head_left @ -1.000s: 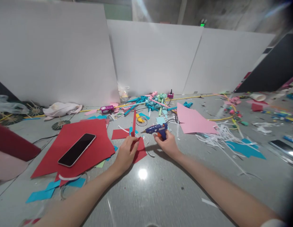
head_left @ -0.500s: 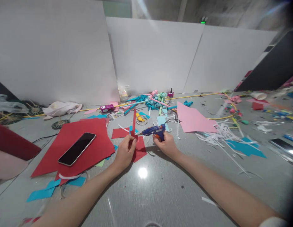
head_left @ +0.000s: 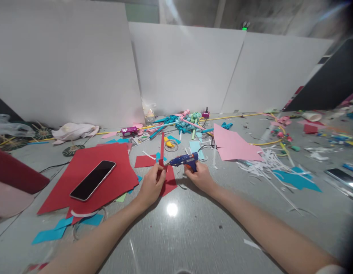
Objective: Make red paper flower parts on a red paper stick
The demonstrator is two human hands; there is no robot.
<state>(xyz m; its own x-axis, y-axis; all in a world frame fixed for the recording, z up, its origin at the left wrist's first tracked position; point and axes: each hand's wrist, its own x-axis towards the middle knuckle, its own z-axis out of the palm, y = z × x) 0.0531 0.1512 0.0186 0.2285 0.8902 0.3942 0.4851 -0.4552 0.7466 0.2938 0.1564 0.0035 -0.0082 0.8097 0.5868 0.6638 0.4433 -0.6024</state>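
My right hand [head_left: 201,176] is closed round the handle of a blue glue gun [head_left: 182,159], its nozzle pointing left. My left hand [head_left: 151,180] pinches a narrow red paper strip [head_left: 162,146] that stands upright above the fingers. The nozzle tip is at the strip just above my left fingertips; whether it touches cannot be made out. Under and beside the left hand lies a piece of red paper [head_left: 169,182] on the grey floor. Another red paper piece [head_left: 144,161] lies farther left.
A smartphone [head_left: 93,179] rests on large red sheets [head_left: 119,167] at left. Behind are a tape roll [head_left: 171,145], paper flowers [head_left: 188,121] and a purple socket block [head_left: 129,131]. Pink paper [head_left: 233,144], white paper shreds [head_left: 259,161] and blue paper [head_left: 296,179] lie right. White panels [head_left: 188,68] stand behind.
The glue gun's nozzle has shifted slightly left and down against the red strip. My left hand keeps its pinch, nearly in the same spot.
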